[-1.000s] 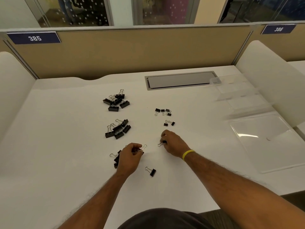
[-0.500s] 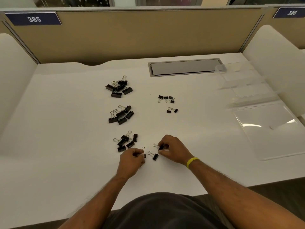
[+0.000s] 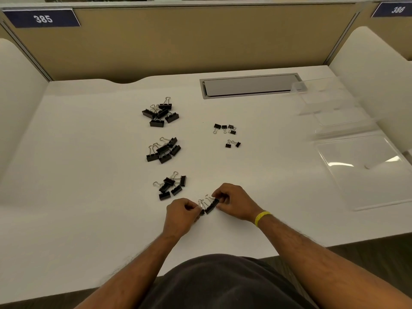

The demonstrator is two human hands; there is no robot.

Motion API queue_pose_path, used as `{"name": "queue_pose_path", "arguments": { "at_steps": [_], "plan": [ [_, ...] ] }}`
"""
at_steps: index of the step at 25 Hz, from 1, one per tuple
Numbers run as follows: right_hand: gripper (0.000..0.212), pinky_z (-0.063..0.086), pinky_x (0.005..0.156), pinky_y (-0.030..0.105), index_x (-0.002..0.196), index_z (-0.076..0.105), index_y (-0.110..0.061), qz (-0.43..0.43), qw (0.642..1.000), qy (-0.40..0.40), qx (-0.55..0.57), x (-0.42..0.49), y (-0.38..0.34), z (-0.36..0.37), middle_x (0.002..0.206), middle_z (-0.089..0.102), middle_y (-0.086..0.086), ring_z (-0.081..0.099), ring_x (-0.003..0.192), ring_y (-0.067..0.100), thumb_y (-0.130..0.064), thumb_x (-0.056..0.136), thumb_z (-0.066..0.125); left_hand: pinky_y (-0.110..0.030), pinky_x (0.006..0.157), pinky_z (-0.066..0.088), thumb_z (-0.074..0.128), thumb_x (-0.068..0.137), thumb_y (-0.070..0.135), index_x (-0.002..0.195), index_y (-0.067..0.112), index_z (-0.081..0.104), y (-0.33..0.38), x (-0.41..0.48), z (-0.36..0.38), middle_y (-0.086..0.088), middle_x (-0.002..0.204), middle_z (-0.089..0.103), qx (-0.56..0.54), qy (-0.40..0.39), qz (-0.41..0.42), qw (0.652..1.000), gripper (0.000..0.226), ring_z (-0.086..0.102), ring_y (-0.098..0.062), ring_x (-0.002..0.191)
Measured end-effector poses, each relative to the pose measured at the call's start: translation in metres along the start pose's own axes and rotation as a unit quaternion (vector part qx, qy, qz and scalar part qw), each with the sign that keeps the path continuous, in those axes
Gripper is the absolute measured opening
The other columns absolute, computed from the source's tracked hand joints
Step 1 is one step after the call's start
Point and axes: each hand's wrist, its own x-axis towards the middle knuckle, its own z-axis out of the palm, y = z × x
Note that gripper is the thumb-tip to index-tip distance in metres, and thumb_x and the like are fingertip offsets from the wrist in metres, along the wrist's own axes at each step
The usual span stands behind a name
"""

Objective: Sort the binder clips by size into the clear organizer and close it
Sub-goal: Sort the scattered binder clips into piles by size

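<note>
Black binder clips lie in piles on the white desk: a far pile, a middle pile and a near pile, with a few small clips and two more small clips to the right. My left hand pinches a clip by its edge. My right hand grips another clip. A third clip lies between them, touching both. The clear organizer stands open at the far right, its lid flat on the desk.
A grey cable hatch is set into the desk at the back. Tan partition panels and white side dividers enclose the desk. The desk's front edge runs close to my body.
Both hands have drawn together near the front edge, bringing their clips side by side against the loose one. The camera view tilted down slightly.
</note>
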Motion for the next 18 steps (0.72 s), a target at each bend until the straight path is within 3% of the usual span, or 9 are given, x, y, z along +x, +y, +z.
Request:
{"name": "queue_pose_path", "arguments": {
  "at_steps": [5, 8, 13, 18],
  "plan": [
    [0.031, 0.049, 0.07, 0.014, 0.101, 0.07, -0.013, 0.006, 1.0, 0.013, 0.009, -0.003, 0.001, 0.001, 0.093, 0.065, -0.001, 0.06, 0.08, 0.007, 0.003, 0.076, 0.06, -0.03, 0.071, 0.06, 0.065, 0.091, 0.026, 0.091, 0.012, 0.073, -0.001, -0.001, 0.002, 0.001, 0.072, 0.073, 0.028, 0.008, 0.017, 0.999, 0.016, 0.07, -0.009, 0.063],
    [0.032, 0.048, 0.07, 0.012, 0.099, 0.071, -0.009, 0.017, 0.999, 0.029, 0.028, -0.003, 0.003, 0.002, 0.092, 0.066, -0.002, 0.06, 0.078, 0.004, 0.006, 0.076, 0.055, -0.032, 0.07, 0.06, 0.061, 0.093, 0.025, 0.084, 0.017, 0.071, -0.002, 0.0, -0.004, 0.003, 0.066, 0.071, 0.049, 0.008, 0.031, 0.998, 0.016, 0.069, -0.01, 0.06],
    [0.029, 0.048, 0.07, 0.012, 0.098, 0.071, -0.009, 0.034, 0.998, 0.03, 0.053, 0.0, 0.004, 0.001, 0.093, 0.066, -0.004, 0.06, 0.077, 0.002, 0.007, 0.077, 0.057, -0.014, 0.064, 0.046, 0.059, 0.094, 0.024, 0.086, 0.015, 0.072, 0.002, 0.005, -0.012, 0.008, 0.071, 0.067, 0.096, 0.029, 0.058, 0.993, 0.018, 0.066, -0.007, 0.068],
    [0.02, 0.046, 0.067, 0.012, 0.09, 0.07, -0.012, 0.03, 0.997, 0.054, 0.048, 0.005, 0.002, 0.0, 0.089, 0.065, -0.005, 0.059, 0.075, 0.004, 0.002, 0.079, 0.062, -0.009, 0.063, 0.04, 0.06, 0.093, 0.025, 0.082, 0.021, 0.069, 0.015, 0.014, -0.011, 0.013, 0.076, 0.066, 0.108, 0.021, 0.099, 0.989, 0.016, 0.063, -0.003, 0.074]
  ]
}}
